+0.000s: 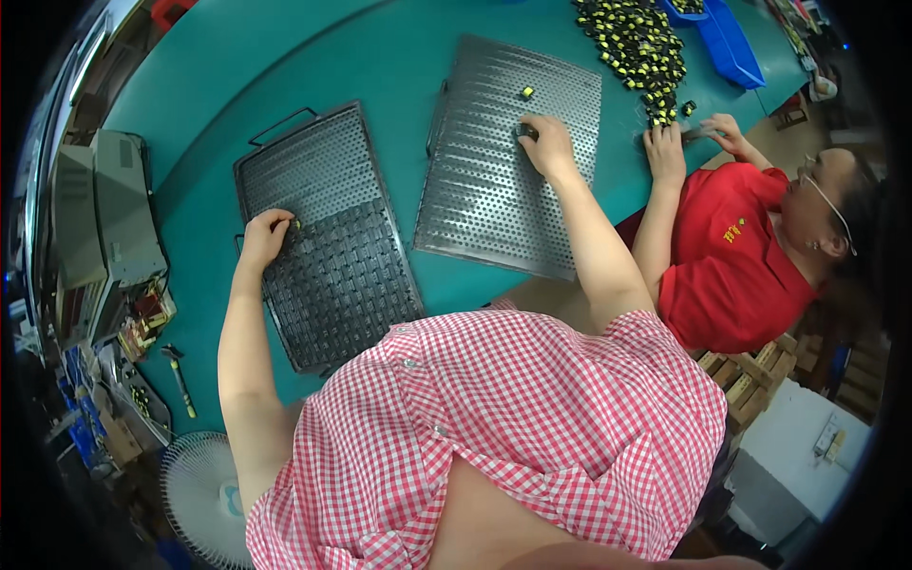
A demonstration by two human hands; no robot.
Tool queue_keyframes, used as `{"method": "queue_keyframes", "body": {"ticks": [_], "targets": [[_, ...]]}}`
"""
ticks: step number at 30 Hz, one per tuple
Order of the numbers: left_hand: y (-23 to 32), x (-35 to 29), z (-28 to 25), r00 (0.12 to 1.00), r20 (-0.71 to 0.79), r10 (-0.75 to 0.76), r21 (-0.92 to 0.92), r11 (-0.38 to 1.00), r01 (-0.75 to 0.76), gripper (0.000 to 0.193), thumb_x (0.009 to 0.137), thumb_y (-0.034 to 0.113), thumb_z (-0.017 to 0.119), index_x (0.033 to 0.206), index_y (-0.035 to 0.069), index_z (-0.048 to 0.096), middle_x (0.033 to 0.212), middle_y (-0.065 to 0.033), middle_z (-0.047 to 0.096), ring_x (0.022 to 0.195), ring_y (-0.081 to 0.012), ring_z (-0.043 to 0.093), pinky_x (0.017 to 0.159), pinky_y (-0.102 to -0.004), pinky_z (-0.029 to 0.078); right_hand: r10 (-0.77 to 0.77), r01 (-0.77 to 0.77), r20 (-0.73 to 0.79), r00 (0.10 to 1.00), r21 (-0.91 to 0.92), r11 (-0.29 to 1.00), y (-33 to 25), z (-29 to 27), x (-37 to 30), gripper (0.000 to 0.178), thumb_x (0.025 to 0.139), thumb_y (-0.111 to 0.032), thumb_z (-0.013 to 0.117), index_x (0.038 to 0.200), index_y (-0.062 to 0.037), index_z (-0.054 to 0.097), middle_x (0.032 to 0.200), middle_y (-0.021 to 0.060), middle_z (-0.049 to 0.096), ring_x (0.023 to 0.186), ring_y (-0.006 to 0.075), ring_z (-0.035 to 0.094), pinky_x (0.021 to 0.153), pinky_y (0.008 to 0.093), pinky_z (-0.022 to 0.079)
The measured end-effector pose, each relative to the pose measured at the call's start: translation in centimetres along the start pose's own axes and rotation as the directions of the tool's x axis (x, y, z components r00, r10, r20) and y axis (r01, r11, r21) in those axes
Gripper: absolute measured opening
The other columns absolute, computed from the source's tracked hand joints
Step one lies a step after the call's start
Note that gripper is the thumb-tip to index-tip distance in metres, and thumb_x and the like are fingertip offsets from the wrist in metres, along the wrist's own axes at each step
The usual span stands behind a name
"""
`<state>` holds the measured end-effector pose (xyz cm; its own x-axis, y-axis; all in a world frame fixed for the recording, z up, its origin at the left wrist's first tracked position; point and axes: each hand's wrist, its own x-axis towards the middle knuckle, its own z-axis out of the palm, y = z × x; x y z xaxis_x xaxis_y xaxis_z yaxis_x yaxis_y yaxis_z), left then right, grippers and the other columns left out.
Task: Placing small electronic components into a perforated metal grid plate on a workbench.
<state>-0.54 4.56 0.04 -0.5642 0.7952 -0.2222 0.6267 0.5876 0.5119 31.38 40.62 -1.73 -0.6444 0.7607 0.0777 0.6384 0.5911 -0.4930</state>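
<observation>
Much of the lower frame is taken up by the person's red-and-white checked shirt (513,437), which hides the near edge of the teal bench (237,76) and the lower corner of the left tray. The dark rim of the lens cuts off the frame's corners, and the clutter at far left is too small to make out beyond a grey machine (109,204), a fan (199,494) and a small hand tool (179,378).

The left hand (266,236) sits left of centre on the left perforated tray (328,237), fingers curled narrowly around a small yellow-and-black part (295,225); the grip itself is mostly hidden by the knuckles. This tray is dark metal with a handle at its top; its lower half is packed with rows of dark parts, its upper half shows bare holes.

The right hand (546,142) rests palm down in the upper centre on the right perforated tray (503,190), fingers closed over something dark; what it is cannot be told. That tray is almost bare, with one loose part (527,92) near its top.

At upper right, a co-worker in red has both hands (665,152) at a heap of yellow-and-black parts (641,47), beside blue bins (731,43).
</observation>
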Motion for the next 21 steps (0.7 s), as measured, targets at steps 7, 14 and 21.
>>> {"method": "queue_keyframes", "body": {"ticks": [7,14,21], "targets": [[5.6,0.4,0.0,0.935,-0.267,0.232,0.186,0.965,-0.186,0.019,0.077,0.009,0.061,0.094,0.002,0.062,0.094,-0.014,0.062,0.088,-0.03,0.059,0.077,-0.0365,0.047,-0.334,0.285,0.146,0.931,0.277,0.917,-7.1,1.4,-7.1,0.03,0.066,-0.003,0.067,0.096,-0.0021,0.062,0.083,0.0126,0.06,0.08,0.0268,0.058,0.074,0.0353,0.048],[16.4,-0.6,6.9,0.883,-0.011,0.469,-0.163,0.871,-0.464,0.031,0.068,0.008,0.069,0.097,0.003,0.059,0.092,-0.012,0.059,0.082,-0.0276,0.059,0.07,-0.0347,0.049,-0.411,0.334,0.26,0.874,0.295,0.895,-9.4,3.2,-10.0,0.037,0.064,-0.002,0.066,0.101,-0.0026,0.059,0.098,0.013,0.057,0.098,0.03,0.052,0.084,0.0375,0.045],[18.7,-0.8,11.0,0.874,0.151,0.462,-0.012,0.885,-0.465,0.037,0.064,0.01,0.07,0.098,0.003,0.056,0.093,-0.0132,0.055,0.092,-0.0316,0.055,0.077,-0.0388,0.046,-0.233,0.148,0.261,0.937,0.308,0.94,-8.8,2.7,-10.4,0.044,0.063,-0.003,0.067,0.106,-0.0026,0.055,0.097,0.0146,0.056,0.096,0.0309,0.054,0.082,0.0385,0.046]]}}
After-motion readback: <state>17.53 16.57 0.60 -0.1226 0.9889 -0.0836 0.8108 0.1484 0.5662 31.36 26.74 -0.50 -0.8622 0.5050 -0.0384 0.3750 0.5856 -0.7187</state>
